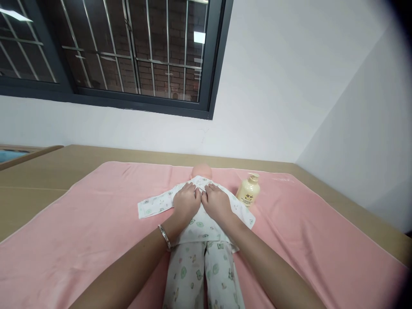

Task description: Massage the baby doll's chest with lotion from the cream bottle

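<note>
A baby doll lies on its back, its bare round head pointing away from me. It is dressed in a white baby top and matching trousers, both printed with small green and grey figures. My left hand and my right hand meet side by side over the chest, just below the neck. Both have bent fingers closed on the front of the top; the fingertips are partly hidden. One sleeve stretches out flat to the left, the other slants down to the right. A bracelet circles my left wrist.
A pale yellow pump bottle stands just right of the doll. Under everything lies a pink sheet, somewhat creased on the right, over a wooden surface. Behind are a white wall and a dark-framed window with bars.
</note>
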The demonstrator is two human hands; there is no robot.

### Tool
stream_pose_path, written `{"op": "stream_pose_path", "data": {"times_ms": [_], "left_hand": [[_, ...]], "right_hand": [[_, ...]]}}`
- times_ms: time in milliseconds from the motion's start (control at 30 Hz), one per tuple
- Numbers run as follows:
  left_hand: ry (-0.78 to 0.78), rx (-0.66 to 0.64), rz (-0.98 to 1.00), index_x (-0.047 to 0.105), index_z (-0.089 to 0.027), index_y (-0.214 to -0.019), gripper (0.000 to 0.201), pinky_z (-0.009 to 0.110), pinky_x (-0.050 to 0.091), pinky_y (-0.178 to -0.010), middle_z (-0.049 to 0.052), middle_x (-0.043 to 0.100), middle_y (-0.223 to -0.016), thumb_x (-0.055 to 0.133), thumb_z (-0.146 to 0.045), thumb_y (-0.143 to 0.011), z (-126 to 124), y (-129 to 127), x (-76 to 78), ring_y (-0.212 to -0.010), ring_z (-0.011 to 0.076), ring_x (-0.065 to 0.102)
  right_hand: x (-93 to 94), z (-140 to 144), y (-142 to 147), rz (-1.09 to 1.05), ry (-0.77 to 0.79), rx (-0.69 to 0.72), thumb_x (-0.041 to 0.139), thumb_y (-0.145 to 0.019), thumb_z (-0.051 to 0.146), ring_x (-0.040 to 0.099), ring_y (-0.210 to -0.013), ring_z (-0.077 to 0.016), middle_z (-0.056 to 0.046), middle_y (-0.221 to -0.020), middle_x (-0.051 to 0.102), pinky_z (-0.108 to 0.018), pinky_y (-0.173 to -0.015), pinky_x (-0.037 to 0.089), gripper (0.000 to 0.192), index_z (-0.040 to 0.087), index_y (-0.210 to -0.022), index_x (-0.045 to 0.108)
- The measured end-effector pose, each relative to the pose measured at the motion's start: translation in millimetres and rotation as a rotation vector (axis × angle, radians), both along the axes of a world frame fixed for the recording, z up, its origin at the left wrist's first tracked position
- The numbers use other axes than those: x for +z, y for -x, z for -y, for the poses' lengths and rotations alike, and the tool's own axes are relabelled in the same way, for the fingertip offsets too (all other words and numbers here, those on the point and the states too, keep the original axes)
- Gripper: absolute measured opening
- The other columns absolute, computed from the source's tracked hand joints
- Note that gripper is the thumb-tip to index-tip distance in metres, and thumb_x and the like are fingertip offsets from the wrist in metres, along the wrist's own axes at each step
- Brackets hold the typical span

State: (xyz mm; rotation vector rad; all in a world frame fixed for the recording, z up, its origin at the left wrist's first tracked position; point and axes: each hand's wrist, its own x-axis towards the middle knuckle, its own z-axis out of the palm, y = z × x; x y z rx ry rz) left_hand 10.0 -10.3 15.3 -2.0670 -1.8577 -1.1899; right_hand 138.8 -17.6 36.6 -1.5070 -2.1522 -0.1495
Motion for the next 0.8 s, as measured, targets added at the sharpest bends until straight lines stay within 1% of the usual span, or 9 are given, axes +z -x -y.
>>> {"op": "stream_pose_path", "data": {"times_ms": [133,233,267,333,400,467,533,633,800], "left_hand": [[0.019,-0.012,0.000,0.067,-0.017,-0.108,0.033,0.043,0.042,-0.102,0.013,0.067,-0.118,0.041,-0.029,-0.092,-6.8,2.6,-3.4,-0.119,0.0292,0.056],[0.022,-0.069,-0.002,0.063,-0.015,-0.116,0.036,0.044,0.038,-0.108,0.012,0.065,-0.123,0.041,-0.028,-0.092,-13.2,5.1,-6.3,-0.122,0.0282,0.054],[0.023,-0.081,-0.001,0.062,-0.014,-0.118,0.036,0.045,0.037,-0.109,0.013,0.064,-0.125,0.040,-0.028,-0.092,-15.0,5.7,-7.0,-0.123,0.0280,0.053],[0.030,-0.088,-0.001,0.060,-0.011,-0.121,0.038,0.045,0.036,-0.110,0.015,0.062,-0.127,0.040,-0.027,-0.093,-17.4,6.2,-8.0,-0.125,0.0282,0.052],[0.034,-0.080,-0.004,0.059,-0.010,-0.122,0.039,0.046,0.036,-0.111,0.016,0.061,-0.128,0.040,-0.026,-0.092,-18.4,5.9,-8.8,-0.126,0.0287,0.051],[0.029,-0.069,-0.005,0.059,-0.009,-0.123,0.039,0.046,0.036,-0.111,0.016,0.061,-0.128,0.041,-0.025,-0.092,-18.7,5.3,-10.0,-0.126,0.0290,0.051],[0.020,-0.063,-0.004,0.059,-0.009,-0.123,0.040,0.046,0.035,-0.111,0.016,0.061,-0.128,0.042,-0.026,-0.091,-19.1,5.0,-11.7,-0.125,0.0292,0.051],[0.010,-0.060,0.001,0.059,-0.010,-0.122,0.039,0.047,0.036,-0.111,0.016,0.062,-0.128,0.042,-0.026,-0.091,-20.4,5.3,-14.8,-0.125,0.0294,0.051],[-0.026,-0.065,-0.021,0.059,-0.011,-0.121,0.037,0.047,0.037,-0.109,0.015,0.063,-0.126,0.043,-0.025,-0.091,-20.4,6.6,-16.2,-0.123,0.0289,0.053]], "right_hand": [[1.0,6.5,4.4,-0.003,-0.009,-0.040,0.036,-0.094,0.023,0.059,-0.109,-0.0244,-0.013,-0.105,0.069,-0.032,-0.097,0.039,0.033,0.016,-0.095,0.069],[0.6,9.0,6.4,-0.018,0.006,-0.051,0.037,-0.094,0.023,0.060,-0.108,-0.0241,-0.013,-0.103,0.069,-0.032,-0.097,0.040,0.033,0.016,-0.093,0.069],[0.1,8.8,6.8,-0.030,0.010,-0.050,0.038,-0.094,0.024,0.059,-0.110,-0.0243,-0.013,-0.105,0.069,-0.032,-0.098,0.039,0.032,0.016,-0.096,0.069],[-1.3,5.6,6.2,-0.064,0.017,-0.031,0.040,-0.093,0.025,0.055,-0.118,-0.0252,-0.014,-0.117,0.066,-0.033,-0.102,0.037,0.033,0.014,-0.108,0.068],[-3.3,-1.4,3.5,-0.108,0.036,0.011,0.040,-0.094,0.027,0.049,-0.126,-0.0256,-0.014,-0.130,0.060,-0.035,-0.106,0.035,0.038,0.013,-0.122,0.062],[-5.8,-11.3,-1.2,-0.157,0.068,0.066,0.039,-0.096,0.029,0.043,-0.132,-0.0244,-0.014,-0.138,0.053,-0.036,-0.109,0.032,0.043,0.012,-0.131,0.056],[-8.5,-20.9,-5.9,-0.207,0.100,0.110,0.038,-0.097,0.031,0.039,-0.136,-0.0230,-0.013,-0.142,0.050,-0.036,-0.112,0.028,0.046,0.011,-0.135,0.052],[-12.0,-28.9,-9.4,-0.251,0.123,0.117,0.038,-0.096,0.032,0.037,-0.137,-0.0235,-0.014,-0.144,0.048,-0.037,-0.115,0.024,0.048,0.009,-0.137,0.051],[-14.5,-25.7,-7.1,-0.267,0.098,0.101,0.037,-0.096,0.030,0.038,-0.136,-0.0234,-0.014,-0.143,0.048,-0.039,-0.115,0.023,0.047,0.009,-0.136,0.051]]}}
